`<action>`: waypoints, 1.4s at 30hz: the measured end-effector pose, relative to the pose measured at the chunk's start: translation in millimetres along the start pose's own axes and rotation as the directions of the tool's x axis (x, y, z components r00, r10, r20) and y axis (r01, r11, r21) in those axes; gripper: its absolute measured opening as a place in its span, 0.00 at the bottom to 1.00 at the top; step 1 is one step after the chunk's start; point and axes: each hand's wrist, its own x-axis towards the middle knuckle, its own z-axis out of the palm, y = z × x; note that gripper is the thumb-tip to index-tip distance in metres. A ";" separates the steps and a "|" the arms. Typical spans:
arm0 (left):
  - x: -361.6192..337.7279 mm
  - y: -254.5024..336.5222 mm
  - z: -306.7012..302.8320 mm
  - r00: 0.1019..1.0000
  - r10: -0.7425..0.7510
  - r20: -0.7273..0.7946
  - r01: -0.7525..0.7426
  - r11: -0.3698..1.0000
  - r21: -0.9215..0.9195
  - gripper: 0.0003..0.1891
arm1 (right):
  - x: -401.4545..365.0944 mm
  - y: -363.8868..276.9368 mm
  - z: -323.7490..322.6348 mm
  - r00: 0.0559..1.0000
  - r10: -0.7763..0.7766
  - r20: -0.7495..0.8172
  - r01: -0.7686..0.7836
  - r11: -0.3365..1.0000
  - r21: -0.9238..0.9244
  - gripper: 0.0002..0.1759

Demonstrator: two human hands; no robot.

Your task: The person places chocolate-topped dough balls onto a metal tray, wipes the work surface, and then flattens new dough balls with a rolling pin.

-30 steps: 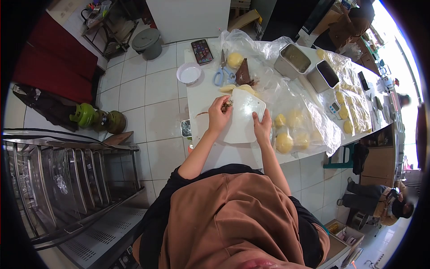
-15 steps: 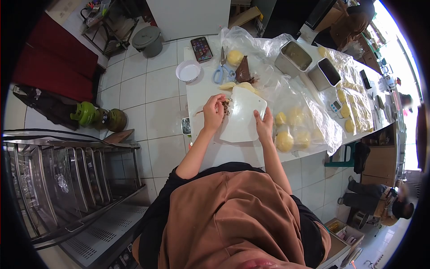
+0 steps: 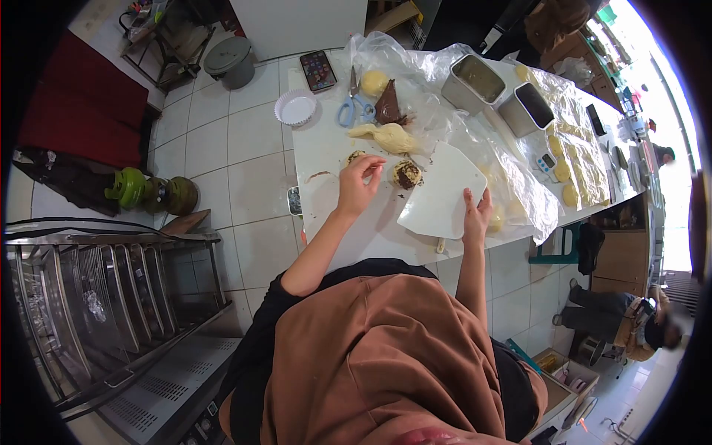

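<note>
Listing, near to far. R hand [image 3: 477, 215]: fingers pressed together on the edge of white board [image 3: 437, 194], lower centre-right. Board looks partly over the table [image 3: 320, 142] edge and could slip off if the grip eases. L hand [image 3: 358, 185]: fingertips bunched beside choc-filled dough [image 3: 406, 174] at frame centre; can't tell if pinching. Filling may smear w/ a careless touch. Beyond: dough lump [image 3: 389, 136], scissors [image 3: 348, 111], phone [image 3: 317, 71].
</note>
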 end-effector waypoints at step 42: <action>-6.3 -37.2 49.5 0.920 0.211 0.330 -0.387 0.625 0.678 0.26 | -31.7 -29.7 45.1 0.895 -0.444 0.043 0.381 0.711 -0.591 0.13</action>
